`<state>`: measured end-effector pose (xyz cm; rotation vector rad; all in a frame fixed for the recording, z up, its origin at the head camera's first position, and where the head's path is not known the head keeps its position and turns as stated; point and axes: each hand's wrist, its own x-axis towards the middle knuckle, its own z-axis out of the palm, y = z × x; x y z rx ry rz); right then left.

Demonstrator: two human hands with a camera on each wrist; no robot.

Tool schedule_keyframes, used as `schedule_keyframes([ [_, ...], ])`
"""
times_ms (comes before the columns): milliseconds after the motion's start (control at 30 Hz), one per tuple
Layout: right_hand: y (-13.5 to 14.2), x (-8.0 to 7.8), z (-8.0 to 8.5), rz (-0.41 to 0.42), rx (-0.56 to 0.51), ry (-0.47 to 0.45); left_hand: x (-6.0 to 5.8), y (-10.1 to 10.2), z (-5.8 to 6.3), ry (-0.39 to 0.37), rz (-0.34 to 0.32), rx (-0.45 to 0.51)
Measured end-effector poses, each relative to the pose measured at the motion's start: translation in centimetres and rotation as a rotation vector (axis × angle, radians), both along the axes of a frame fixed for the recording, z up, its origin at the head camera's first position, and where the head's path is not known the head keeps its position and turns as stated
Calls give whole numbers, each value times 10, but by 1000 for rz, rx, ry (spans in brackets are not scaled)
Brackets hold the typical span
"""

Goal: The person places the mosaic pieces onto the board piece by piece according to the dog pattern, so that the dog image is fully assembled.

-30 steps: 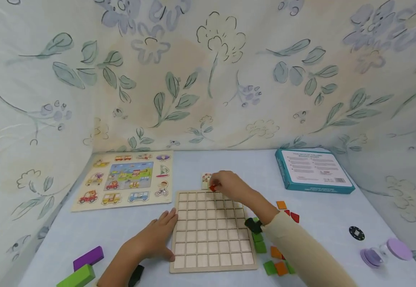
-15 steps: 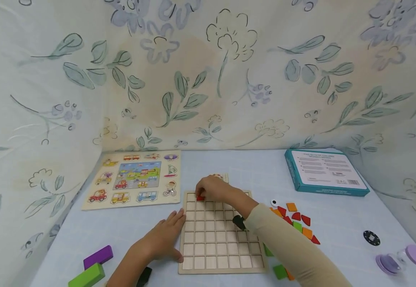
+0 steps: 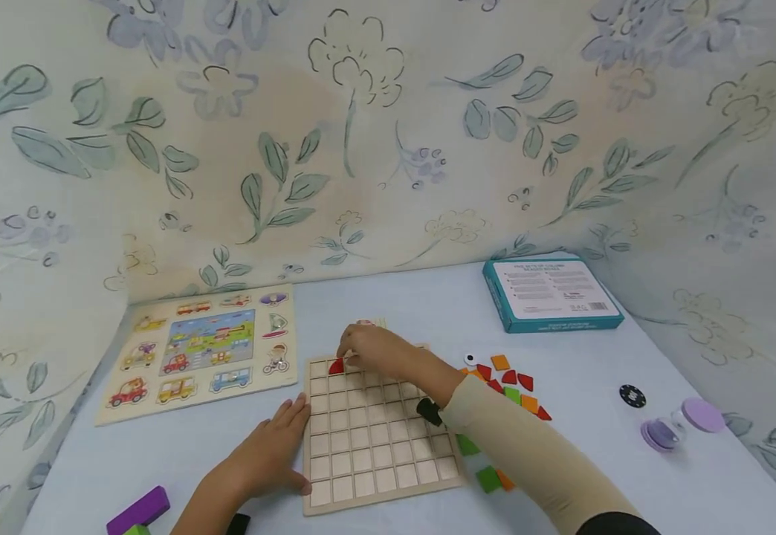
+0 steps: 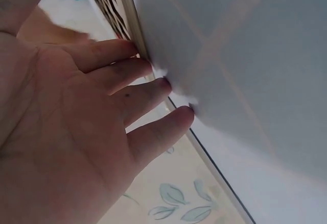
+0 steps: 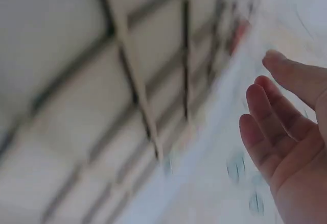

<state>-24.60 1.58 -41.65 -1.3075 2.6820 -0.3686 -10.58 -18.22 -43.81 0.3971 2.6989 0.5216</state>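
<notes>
A wooden grid board [image 3: 354, 438] with square cells lies in the middle of the table. In its far row, near the left corner, sits a red piece [image 3: 337, 366] with a curved edge. My right hand [image 3: 373, 351] is just right of that piece, over the far edge of the board. The right wrist view shows this hand [image 5: 291, 127] with nothing between thumb and fingers, apart from the blurred red piece [image 5: 238, 36]. My left hand [image 3: 264, 449] rests beside the board's left edge, fingers extended; its fingertips [image 4: 182, 116] are on the table in the left wrist view.
Loose orange, red and green pieces [image 3: 511, 394] lie right of the board, partly behind the right sleeve [image 3: 528, 453]. A picture puzzle [image 3: 204, 349] is at the left, a teal box [image 3: 551, 293] at the back right. Purple block [image 3: 139, 510], black disc [image 3: 632, 396] and purple-lidded item [image 3: 679, 427] lie around.
My right hand has carried the red piece left from the card behind the board to its far left row, then let go and drawn slightly right. The left hand stays; the head view has shifted.
</notes>
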Motion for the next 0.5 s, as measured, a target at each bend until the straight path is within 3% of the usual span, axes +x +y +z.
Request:
schedule_keyframes([
  [100,26,-4,14,-98,-42,-54,3,-8,-1,-6,38,-8],
  [200,70,-5,18,-262,8,-62,4,-12,-3,-17,50,-7],
  [367,151,3,10,-535,134,-134,3,-12,-5,-15,33,0],
  [500,202,14,-4,-623,135,-226,-1,-2,-5,-17,3,26],
])
